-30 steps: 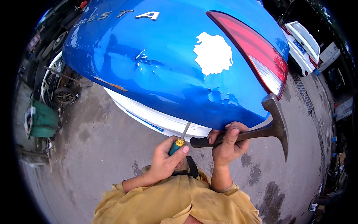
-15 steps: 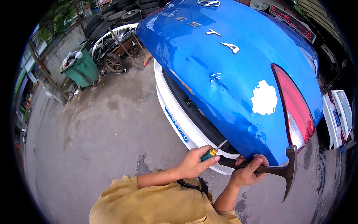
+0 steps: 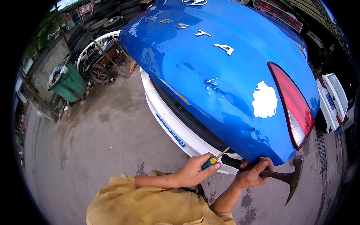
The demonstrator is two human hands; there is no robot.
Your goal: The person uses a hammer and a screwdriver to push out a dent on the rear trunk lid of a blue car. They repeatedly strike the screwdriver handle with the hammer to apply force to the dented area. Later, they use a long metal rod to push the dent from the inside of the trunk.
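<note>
My left hand (image 3: 197,168) grips a screwdriver (image 3: 210,163) with a teal-and-yellow handle, its shank reaching toward the dark gap under the blue trunk lid (image 3: 202,112). My right hand (image 3: 255,173) is closed on a dark hammer (image 3: 293,176) with a long curved claw or pick, held against the lid's lower corner, its handle end near the screwdriver. The lid has dents, flaked paint, a large white bare patch (image 3: 264,100) and chrome letters. A red tail light (image 3: 290,101) sits at its right. Below the lid is a white bumper (image 3: 159,110).
A green wheeled bin (image 3: 69,84), scrap parts with a loose wheel (image 3: 100,75), a shovel and stacked tyres (image 3: 108,15) stand at the left. A white car (image 3: 332,101) is parked at the right beside a drain grate. Concrete ground (image 3: 86,150) surrounds me.
My view has swung, so the car sits farther right and more of the bins, tyres and bumper gap shows. Both hands keep their tools at the lid's edge.
</note>
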